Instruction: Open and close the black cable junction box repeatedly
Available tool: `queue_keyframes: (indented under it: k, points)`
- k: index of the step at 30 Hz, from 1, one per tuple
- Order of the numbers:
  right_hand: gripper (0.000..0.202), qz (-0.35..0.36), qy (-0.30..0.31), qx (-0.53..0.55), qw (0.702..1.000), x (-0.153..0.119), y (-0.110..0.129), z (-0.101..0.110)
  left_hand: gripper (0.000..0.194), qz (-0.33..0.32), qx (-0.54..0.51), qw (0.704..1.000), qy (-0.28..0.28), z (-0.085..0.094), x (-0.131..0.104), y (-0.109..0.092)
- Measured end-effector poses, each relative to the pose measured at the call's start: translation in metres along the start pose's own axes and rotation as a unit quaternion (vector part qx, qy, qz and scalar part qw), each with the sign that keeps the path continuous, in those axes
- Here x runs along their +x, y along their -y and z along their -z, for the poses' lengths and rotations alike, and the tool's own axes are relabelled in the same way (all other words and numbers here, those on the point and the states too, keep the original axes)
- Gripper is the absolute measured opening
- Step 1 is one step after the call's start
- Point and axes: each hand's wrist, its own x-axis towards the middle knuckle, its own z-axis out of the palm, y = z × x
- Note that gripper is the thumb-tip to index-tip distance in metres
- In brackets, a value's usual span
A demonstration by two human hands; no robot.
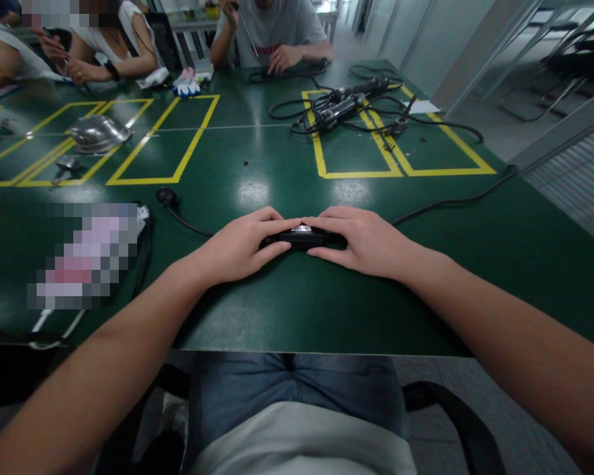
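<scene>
And the left hand [242, 243] and right hand [369, 243] are pinching the adapter [304, 240], in from the near edge of the surface [297, 310]: hold apparently made, cord [187, 225] lying unwound, plug [167, 197] unconnected.

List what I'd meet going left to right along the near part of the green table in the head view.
Pixelated item, black plug, left hand, black device, right hand, black cable.

Red lettering [268, 49] on shirt [297, 23], device label [301, 228], both unreadable
</scene>
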Motion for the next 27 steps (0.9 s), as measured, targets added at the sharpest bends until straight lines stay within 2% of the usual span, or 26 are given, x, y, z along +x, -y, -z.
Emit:
queue_keyframes:
  k: [27]
  points:
    - [0.054,0.021,0.008,-0.075,0.997,-0.0011,0.0011,-0.0006,0.052,0.001,0.060,0.998,-0.010,-0.0032,-0.0001,-0.0044]
